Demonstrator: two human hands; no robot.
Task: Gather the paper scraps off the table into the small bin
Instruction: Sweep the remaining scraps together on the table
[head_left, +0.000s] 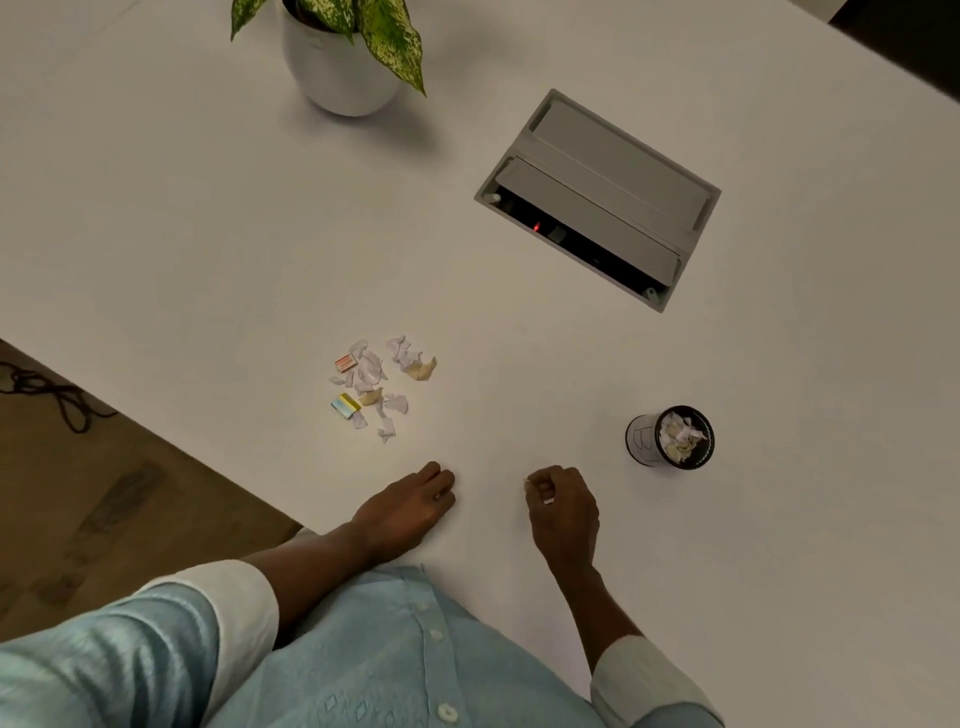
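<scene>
A loose pile of torn paper scraps (382, 382), white, tan and a few coloured, lies on the white table (208, 234) just beyond my hands. A small black bin (670, 439) with a white label stands to the right and holds several scraps. My left hand (410, 506) rests on the table below the pile, fingers curled under, nothing visible in it. My right hand (561, 506) is curled loosely to the left of the bin, with small pale bits showing at its fingertips; whether they are scraps or nails I cannot tell.
A potted plant in a white pot (340, 62) stands at the far side. A grey cable box (597, 197) with its flap open is set into the table at the back right. The table's left edge (156, 431) runs diagonally, with floor and cables beyond.
</scene>
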